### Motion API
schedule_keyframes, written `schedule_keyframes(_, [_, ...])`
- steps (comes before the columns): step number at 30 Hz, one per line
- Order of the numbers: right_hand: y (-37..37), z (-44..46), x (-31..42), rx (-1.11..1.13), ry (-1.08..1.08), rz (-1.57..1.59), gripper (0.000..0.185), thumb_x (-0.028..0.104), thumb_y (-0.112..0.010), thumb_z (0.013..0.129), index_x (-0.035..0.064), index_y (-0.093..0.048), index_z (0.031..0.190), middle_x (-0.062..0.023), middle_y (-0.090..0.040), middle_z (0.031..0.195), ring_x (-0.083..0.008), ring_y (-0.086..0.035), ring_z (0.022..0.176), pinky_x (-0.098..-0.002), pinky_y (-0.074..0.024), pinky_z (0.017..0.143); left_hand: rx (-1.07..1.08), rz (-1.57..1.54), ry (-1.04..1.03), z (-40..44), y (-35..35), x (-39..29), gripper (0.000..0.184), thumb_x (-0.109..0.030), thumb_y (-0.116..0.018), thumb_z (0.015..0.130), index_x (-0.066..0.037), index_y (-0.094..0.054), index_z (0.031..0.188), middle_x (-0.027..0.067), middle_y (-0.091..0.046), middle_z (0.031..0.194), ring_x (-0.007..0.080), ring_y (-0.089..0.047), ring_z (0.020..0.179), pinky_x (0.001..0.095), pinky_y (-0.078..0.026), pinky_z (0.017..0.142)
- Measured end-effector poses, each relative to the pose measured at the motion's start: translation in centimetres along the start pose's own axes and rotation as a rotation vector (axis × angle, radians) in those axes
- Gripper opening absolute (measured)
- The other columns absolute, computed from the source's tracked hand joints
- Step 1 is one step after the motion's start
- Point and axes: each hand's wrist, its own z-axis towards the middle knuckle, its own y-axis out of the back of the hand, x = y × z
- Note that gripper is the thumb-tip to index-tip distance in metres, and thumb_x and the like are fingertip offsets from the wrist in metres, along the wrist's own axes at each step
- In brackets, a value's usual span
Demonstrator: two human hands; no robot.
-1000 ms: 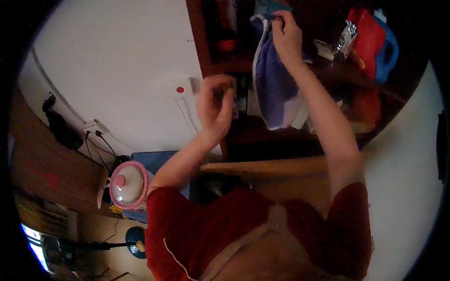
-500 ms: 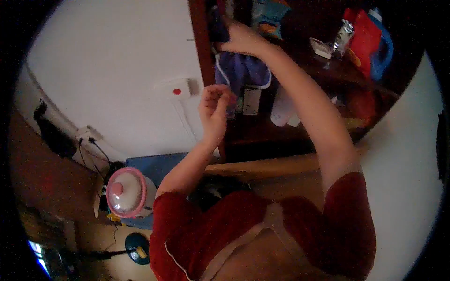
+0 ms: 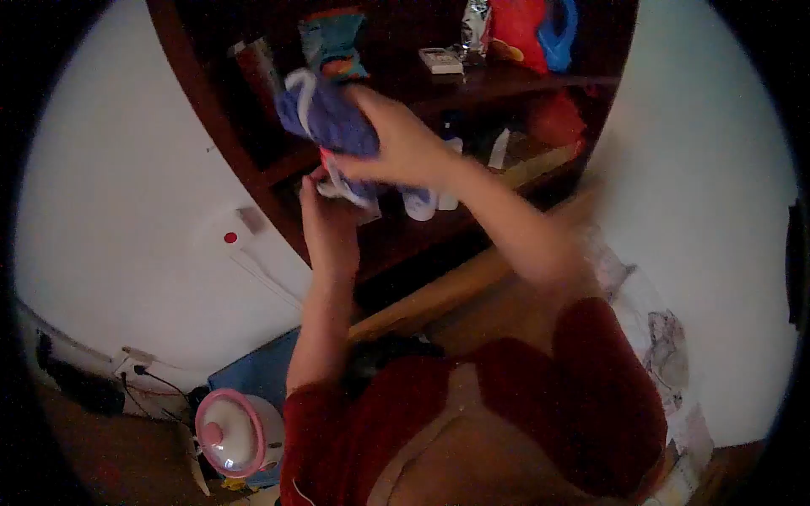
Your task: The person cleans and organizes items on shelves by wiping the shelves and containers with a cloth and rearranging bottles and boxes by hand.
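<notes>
A purple cloth with white edging (image 3: pixel 333 122) is bunched up in front of the dark wooden shelves. My right hand (image 3: pixel 392 139) is wrapped round it from the right, blurred by motion. Below the cloth, my left hand (image 3: pixel 327 215) is raised at the left part of the lower shelf, with its fingertips near the hanging white edge. Its fingers are partly hidden and dim, so what they hold does not show. A small red patch shows between the cloth and my left hand.
The upper shelf (image 3: pixel 498 91) holds a teal packet (image 3: pixel 333 42), a white box (image 3: pixel 441 61), a silver packet (image 3: pixel 475 32), and a red and blue container (image 3: pixel 519 29). White bottles (image 3: pixel 419 205) stand lower. A pink-rimmed pot (image 3: pixel 239 432) is at lower left.
The view has turned and shifted to the right. My right hand has brought the cloth down from the upper left shelf area, now bunched. My left hand is now just beneath it.
</notes>
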Motion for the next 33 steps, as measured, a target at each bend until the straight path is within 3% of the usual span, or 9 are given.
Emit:
schedule_keyframes(3, [0.4, -5.0, 0.6, 0.019, 0.005, -0.046, 0.068, 0.025, -0.074, 0.067, -0.0001, -0.042, 0.122, -0.0182, -0.057, 0.106, -0.0295, -0.058, 0.097, -0.0353, -0.0443, 0.086, -0.027, 0.427, -0.309, -0.6, 1.4, 2.8, 0.051, -0.047, -0.039, 0.093, -0.009, -0.042, 0.126, 0.0085, -0.047, 0.125, 0.0241, -0.048, 0.112, 0.0413, -0.038, 0.095])
schedule_keyframes(5, [0.6, -8.1, 0.5, 0.0, -0.105, -0.05, 0.066, 0.025, -0.073, 0.069, 0.0001, -0.043, 0.122, -0.0183, -0.054, 0.112, -0.0293, -0.056, 0.101, -0.0363, -0.0423, 0.089, 0.169, 0.04, 0.044, -1.1, 2.6, 6.4, 0.057, -0.052, -0.036, 0.093, -0.009, -0.037, 0.132, 0.0088, -0.046, 0.127, 0.0259, -0.048, 0.114, 0.0415, -0.038, 0.096])
schedule_keyframes(9, [1.5, -12.8, -1.9, 0.066, -0.311, 0.114, 0.068, 0.026, -0.073, 0.071, 0.0003, -0.041, 0.125, -0.0183, -0.052, 0.115, -0.0295, -0.054, 0.104, -0.0367, -0.0404, 0.092, 0.114, 0.111, 0.259, -4.1, 0.2, 9.1, 0.054, -0.047, -0.036, 0.095, -0.009, -0.034, 0.133, 0.01, -0.047, 0.125, 0.0262, -0.049, 0.113, 0.0409, -0.04, 0.097])
schedule_keyframes(17, [3.3, -15.5, -2.4, -0.058, 0.129, -0.366, 0.043, 0.017, -0.068, 0.06, 0.011, -0.063, 0.102, -0.01, -0.055, 0.11, -0.0321, -0.051, 0.099, -0.0394, -0.0431, 0.086, 0.127, -0.176, 0.387, -6.6, -3.7, 10.7, 0.032, -0.023, -0.044, 0.095, -0.009, -0.041, 0.123, 0.0054, -0.052, 0.113, 0.0199, -0.055, 0.102, 0.0339, -0.048, 0.086])
schedule_keyframes(23, [5.6, -18.5, 0.1, -0.05, 0.286, -0.51, 0.035, 0.016, -0.066, 0.057, 0.0065, -0.063, 0.091, -0.0098, -0.059, 0.093, -0.0277, -0.055, 0.081, -0.0351, -0.0452, 0.068, 0.02, -0.187, 0.537, -6.5, -4.0, 9.2, 0.053, -0.051, -0.032, 0.094, -0.007, -0.043, 0.119, 0.0095, -0.055, 0.104, 0.0235, -0.057, 0.098, 0.0385, -0.048, 0.085])
schedule_keyframes(26, [6.5, -21.3, 0.3, -0.024, 0.126, -0.372, 0.03, 0.017, -0.068, 0.066, 0.0036, -0.062, 0.093, -0.0091, -0.06, 0.095, -0.0257, -0.057, 0.081, -0.0335, -0.0468, 0.069, 0.249, -0.178, 0.233, -3.0, 0.0, 11.7, 0.072, -0.067, -0.03, 0.085, -0.005, -0.044, 0.12, 0.0113, -0.056, 0.104, 0.0247, -0.056, 0.091, 0.0365, -0.047, 0.08])
schedule_keyframes(29, [5.7, -21.0, 1.4, -0.714, -0.767, -0.086, 0.032, 0.024, -0.064, 0.081, 0.0006, -0.06, 0.102, -0.0084, -0.06, 0.099, -0.0236, -0.057, 0.087, -0.0339, -0.0478, 0.075, 0.361, -0.163, 0.136, -2.9, 0.5, 12.0, 0.078, -0.071, -0.036, 0.079, -0.005, -0.046, 0.121, 0.0108, -0.056, 0.108, 0.0234, -0.055, 0.093, 0.0325, -0.046, 0.081])
schedule_keyframes(31, [6.1, -18.7, 2.3, -0.814, -0.952, 0.293, 0.046, 0.035, -0.05, 0.091, -0.003, -0.051, 0.117, -0.0124, -0.055, 0.112, -0.0257, -0.054, 0.1, -0.0359, -0.0428, 0.088, 0.602, -0.283, 0.156, -2.4, 1.9, 13.0, 0.071, -0.065, -0.042, 0.083, -0.006, -0.045, 0.123, 0.0109, -0.053, 0.114, 0.0247, -0.053, 0.099, 0.0362, -0.045, 0.085])
schedule_keyframes(33, [4.6, -17.0, 3.2, -0.409, -0.682, 0.044, 0.044, 0.033, -0.056, 0.087, 0.0007, -0.052, 0.117, -0.0127, -0.054, 0.113, -0.0258, -0.053, 0.101, -0.0362, -0.0424, 0.089, 0.493, -0.022, 0.082, -3.5, 0.4, 12.3, 0.061, -0.056, -0.043, 0.088, -0.007, -0.039, 0.125, 0.01, -0.051, 0.117, 0.0254, -0.055, 0.098, 0.038, -0.046, 0.085])
